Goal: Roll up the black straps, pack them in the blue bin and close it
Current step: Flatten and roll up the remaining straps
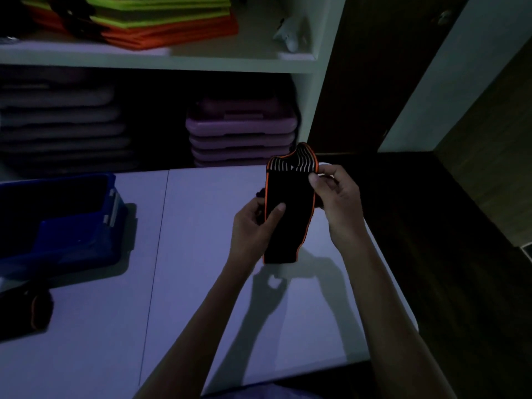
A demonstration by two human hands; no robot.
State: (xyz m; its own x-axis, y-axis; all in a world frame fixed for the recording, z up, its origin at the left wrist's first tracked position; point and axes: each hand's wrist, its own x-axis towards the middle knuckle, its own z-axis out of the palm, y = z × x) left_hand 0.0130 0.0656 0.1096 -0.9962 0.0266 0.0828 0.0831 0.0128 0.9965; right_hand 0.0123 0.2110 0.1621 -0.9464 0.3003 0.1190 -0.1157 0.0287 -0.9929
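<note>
We hold the strap up over the bench's far right corner, left hand gripping its middle to steady it, right hand pinching its top end, likely to start rolling, bin at the left edge.

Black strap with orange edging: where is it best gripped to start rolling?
Probably the striped top end of the strap, pinched from the right as the right hand does; it curls over there, while the left hand steadies the hanging length.
</note>
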